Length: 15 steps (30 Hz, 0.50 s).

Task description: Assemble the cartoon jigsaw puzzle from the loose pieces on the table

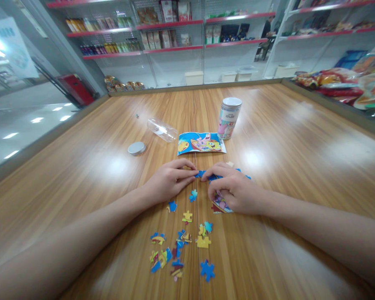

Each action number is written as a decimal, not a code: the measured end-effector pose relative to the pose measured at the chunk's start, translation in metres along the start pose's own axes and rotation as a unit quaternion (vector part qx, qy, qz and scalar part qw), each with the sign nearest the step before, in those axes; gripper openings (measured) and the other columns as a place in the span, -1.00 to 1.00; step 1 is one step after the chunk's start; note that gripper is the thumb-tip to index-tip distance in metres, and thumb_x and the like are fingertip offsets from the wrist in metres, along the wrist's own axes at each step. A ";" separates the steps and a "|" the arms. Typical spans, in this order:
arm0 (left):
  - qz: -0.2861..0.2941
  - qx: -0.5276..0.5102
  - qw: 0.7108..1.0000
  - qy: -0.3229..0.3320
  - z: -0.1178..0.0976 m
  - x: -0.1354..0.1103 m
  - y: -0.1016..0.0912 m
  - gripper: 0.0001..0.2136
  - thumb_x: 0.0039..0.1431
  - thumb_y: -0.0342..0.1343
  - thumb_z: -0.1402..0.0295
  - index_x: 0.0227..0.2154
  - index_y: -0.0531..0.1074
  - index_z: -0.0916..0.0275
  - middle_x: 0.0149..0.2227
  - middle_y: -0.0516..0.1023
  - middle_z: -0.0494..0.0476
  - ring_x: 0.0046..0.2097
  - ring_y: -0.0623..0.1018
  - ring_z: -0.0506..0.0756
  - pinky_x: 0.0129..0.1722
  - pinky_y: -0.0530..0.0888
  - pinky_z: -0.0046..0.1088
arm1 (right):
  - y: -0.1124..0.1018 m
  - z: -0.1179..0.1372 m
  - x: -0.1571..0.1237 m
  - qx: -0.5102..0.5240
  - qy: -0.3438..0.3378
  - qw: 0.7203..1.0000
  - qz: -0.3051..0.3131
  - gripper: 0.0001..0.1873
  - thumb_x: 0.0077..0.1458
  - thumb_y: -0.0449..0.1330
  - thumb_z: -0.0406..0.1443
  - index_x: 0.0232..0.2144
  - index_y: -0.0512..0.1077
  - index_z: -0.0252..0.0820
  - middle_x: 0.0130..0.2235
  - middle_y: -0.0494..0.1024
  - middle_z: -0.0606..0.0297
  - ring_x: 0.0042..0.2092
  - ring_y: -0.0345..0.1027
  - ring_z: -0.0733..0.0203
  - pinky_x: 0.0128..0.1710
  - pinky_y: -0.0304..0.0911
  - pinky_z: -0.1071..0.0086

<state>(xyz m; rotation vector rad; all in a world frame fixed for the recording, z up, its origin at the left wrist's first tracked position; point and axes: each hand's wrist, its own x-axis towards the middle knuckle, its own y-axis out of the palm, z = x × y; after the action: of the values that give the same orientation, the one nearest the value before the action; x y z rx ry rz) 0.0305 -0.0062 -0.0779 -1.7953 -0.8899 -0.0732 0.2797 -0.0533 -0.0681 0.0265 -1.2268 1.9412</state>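
My left hand is closed, its fingertips pinching the left end of a blue jigsaw piece. My right hand curls over a partly assembled jigsaw puzzle, with an index fingertip next to that blue piece. Much of the joined section lies under this hand; blue edges and a purple, pink and red part show around it. Between my forearms several loose jigsaw pieces are scattered, some overlapping. A lone blue piece lies nearest me, and a light-blue one sits just below my left fingertips.
Beyond my hands lies a cartoon picture sheet, with a printed canister upright at its right end. A clear plastic tube lies on its side near a silver lid. Stocked shelves stand past the wooden table.
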 end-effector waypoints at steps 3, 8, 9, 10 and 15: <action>-0.001 -0.003 1.000 0.000 0.000 0.001 0.000 -0.79 0.32 0.10 0.42 -0.07 0.57 0.24 -0.09 0.55 0.22 -0.05 0.56 0.08 -0.03 0.55 -0.33 | 0.000 0.001 0.001 0.006 -0.004 1.000 -0.002 -0.74 -0.07 0.15 -0.60 -0.52 0.50 -0.19 -0.12 0.52 0.16 -0.09 0.37 0.12 -0.07 0.27 0.21; 0.010 -0.017 1.000 -0.008 -0.001 0.002 0.000 -0.77 0.32 0.09 0.43 -0.03 0.54 0.23 -0.08 0.53 0.22 -0.03 0.53 0.09 -0.01 0.53 -0.30 | 0.002 -0.001 0.000 0.008 -0.004 1.000 -0.025 -0.66 -0.04 0.07 -0.61 -0.35 0.52 -0.21 -0.17 0.55 0.17 -0.13 0.38 0.15 -0.11 0.28 0.23; 0.013 -0.024 1.000 -0.010 -0.001 0.002 -0.001 -0.76 0.32 0.09 0.42 -0.01 0.53 0.22 -0.07 0.52 0.22 -0.02 0.53 0.09 0.00 0.52 -0.29 | 0.002 -0.002 0.000 0.004 0.000 0.999 -0.036 -0.64 -0.05 0.05 -0.62 -0.33 0.52 -0.22 -0.19 0.55 0.17 -0.15 0.38 0.15 -0.12 0.28 0.24; 0.014 -0.032 0.999 -0.013 -0.002 0.002 -0.003 -0.76 0.32 0.09 0.42 0.00 0.53 0.21 -0.07 0.51 0.22 -0.01 0.52 0.09 0.01 0.51 -0.29 | 0.002 -0.002 -0.001 -0.001 0.003 0.999 -0.049 -0.63 -0.06 0.04 -0.62 -0.33 0.52 -0.22 -0.21 0.55 0.17 -0.16 0.38 0.15 -0.14 0.28 0.24; -0.048 -0.080 0.990 -0.110 0.000 0.001 -0.013 -0.79 0.32 0.10 0.35 -0.10 0.58 0.21 -0.12 0.52 0.19 -0.14 0.52 0.04 -0.15 0.48 -0.42 | -0.001 -0.002 -0.003 -0.042 0.015 0.990 -0.135 -0.68 -0.01 0.02 -0.60 -0.41 0.49 -0.22 -0.38 0.52 0.24 -0.28 0.35 0.19 -0.23 0.23 0.28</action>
<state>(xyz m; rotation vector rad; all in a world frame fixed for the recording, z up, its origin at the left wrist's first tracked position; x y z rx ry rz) 0.0232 -0.0040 -0.0676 -1.9356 -1.1548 -0.0081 0.2831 -0.0531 -0.0694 0.1133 -1.2175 1.6494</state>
